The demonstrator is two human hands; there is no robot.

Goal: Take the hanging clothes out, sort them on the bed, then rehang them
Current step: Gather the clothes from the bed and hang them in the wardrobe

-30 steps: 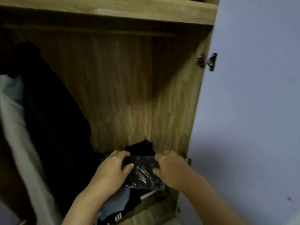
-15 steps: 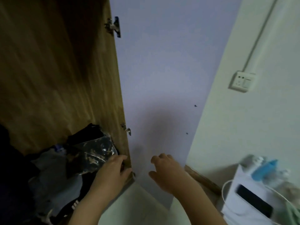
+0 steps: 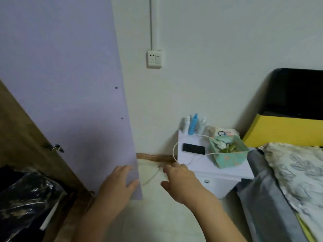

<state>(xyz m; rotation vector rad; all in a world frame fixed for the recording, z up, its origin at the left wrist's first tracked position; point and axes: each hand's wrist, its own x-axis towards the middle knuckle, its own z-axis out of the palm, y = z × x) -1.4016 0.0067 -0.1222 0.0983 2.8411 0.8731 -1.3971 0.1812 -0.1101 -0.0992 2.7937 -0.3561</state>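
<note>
clothes: lying bagged in the wardrobe, lower left.
left hand: fingers relaxed, resting against the door edge.
right hand: fingers loosely spread, holding nothing.
bed: sitting far right.

White nightstand with black phone, bottles, green fabric basket, bed beside

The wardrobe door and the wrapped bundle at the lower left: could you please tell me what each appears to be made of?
The wardrobe door looks like laminated board: its lilac face is smooth and matte, with small screw heads showing. The bundle seems to be dark cloth in clear plastic film, judging by the crinkled, glossy highlights. The wardrobe frame shows brown wood grain, perhaps veneer.
</note>
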